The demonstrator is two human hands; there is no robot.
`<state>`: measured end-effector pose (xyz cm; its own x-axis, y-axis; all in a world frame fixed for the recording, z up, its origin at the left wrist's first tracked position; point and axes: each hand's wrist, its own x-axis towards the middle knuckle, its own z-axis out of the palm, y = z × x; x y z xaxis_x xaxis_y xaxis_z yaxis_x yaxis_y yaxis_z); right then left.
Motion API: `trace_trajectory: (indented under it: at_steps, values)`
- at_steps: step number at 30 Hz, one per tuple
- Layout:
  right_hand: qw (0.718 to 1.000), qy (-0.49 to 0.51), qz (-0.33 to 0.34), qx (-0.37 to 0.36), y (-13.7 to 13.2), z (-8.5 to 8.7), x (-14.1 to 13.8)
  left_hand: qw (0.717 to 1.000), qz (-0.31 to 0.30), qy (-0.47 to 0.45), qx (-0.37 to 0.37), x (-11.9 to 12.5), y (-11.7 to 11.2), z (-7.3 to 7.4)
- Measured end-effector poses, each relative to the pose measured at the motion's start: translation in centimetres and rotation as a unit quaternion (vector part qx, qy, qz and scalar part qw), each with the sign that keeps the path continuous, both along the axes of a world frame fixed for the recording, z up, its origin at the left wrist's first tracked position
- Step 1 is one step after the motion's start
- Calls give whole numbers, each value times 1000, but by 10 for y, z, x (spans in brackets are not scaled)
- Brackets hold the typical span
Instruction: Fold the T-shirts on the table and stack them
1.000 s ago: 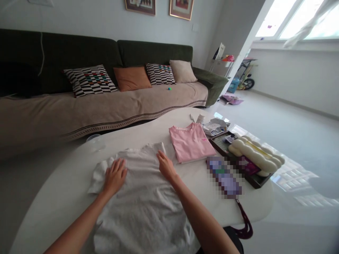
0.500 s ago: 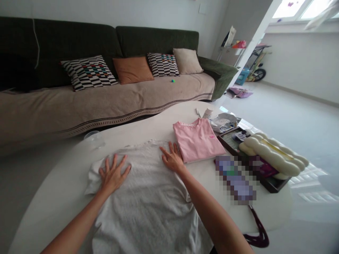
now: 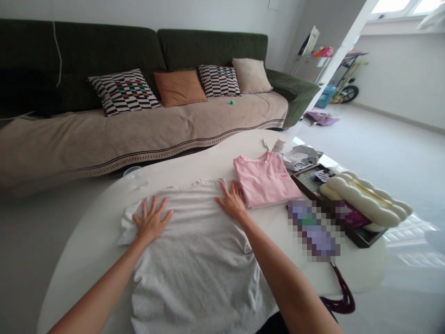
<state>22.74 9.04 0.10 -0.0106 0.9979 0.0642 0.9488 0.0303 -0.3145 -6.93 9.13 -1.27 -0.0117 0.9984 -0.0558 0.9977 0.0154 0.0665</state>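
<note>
A light grey T-shirt (image 3: 194, 250) lies spread flat on the white oval table (image 3: 86, 241). My left hand (image 3: 150, 221) rests palm down on its left shoulder area with fingers spread, beside the bunched left sleeve. My right hand (image 3: 232, 202) lies flat and open on the shirt's upper right corner. Right next to that hand is a folded pink T-shirt (image 3: 266, 179).
A dark tray (image 3: 358, 234) with a cream wavy object (image 3: 365, 199) stands at the table's right, with a blurred item (image 3: 314, 229) and a dark red cord (image 3: 342, 290) beside it. A clear cup (image 3: 134, 175) stands at the far edge. A green sofa (image 3: 139, 93) with cushions lies behind.
Both hands have slid outward and up across the grey shirt, and their fingers have spread. The view has tilted down slightly.
</note>
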Motion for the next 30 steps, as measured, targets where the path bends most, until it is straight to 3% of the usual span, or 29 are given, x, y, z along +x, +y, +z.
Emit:
trace_trajectory:
  at_steps: [3, 6, 9, 11, 13, 15, 18, 21, 25, 28, 30]
  values:
    - [999, -12, 45, 9, -28, 13, -25, 999, -28, -19, -1, 10, -12, 14]
    - [997, -25, 74, 3, -77, 14, -36, 994, -91, -44, 41, 18, -50, 20]
    - [998, -39, 54, -20, -122, 3, -26, 987, -144, -60, 30, 23, -98, 10]
    - [998, -47, 42, -30, -136, -5, -14, 986, -153, -57, 24, 26, -118, -1]
    - [997, -55, 34, -34, -135, -10, -6, 987, -146, -55, 26, 30, -121, -7]
    - [997, -61, 22, -34, -123, -11, -2, 988, -139, -58, 21, 35, -110, -6]
    - [997, -71, 5, -34, -103, -4, -3, 988, -135, -67, -12, 44, -89, 7]
    - [996, -82, -1, -29, -104, 8, -12, 986, -145, -78, -33, 48, -91, 25]
    - [995, -91, 37, -23, -154, 17, -34, 976, -193, -97, -2, 29, -143, 33]
    - [994, -92, 55, -31, -202, 10, -43, 973, -205, -107, 2, 7, -191, 18]
    - [994, -90, 51, -37, -219, 1, -42, 973, -202, -108, 7, 0, -211, 5]
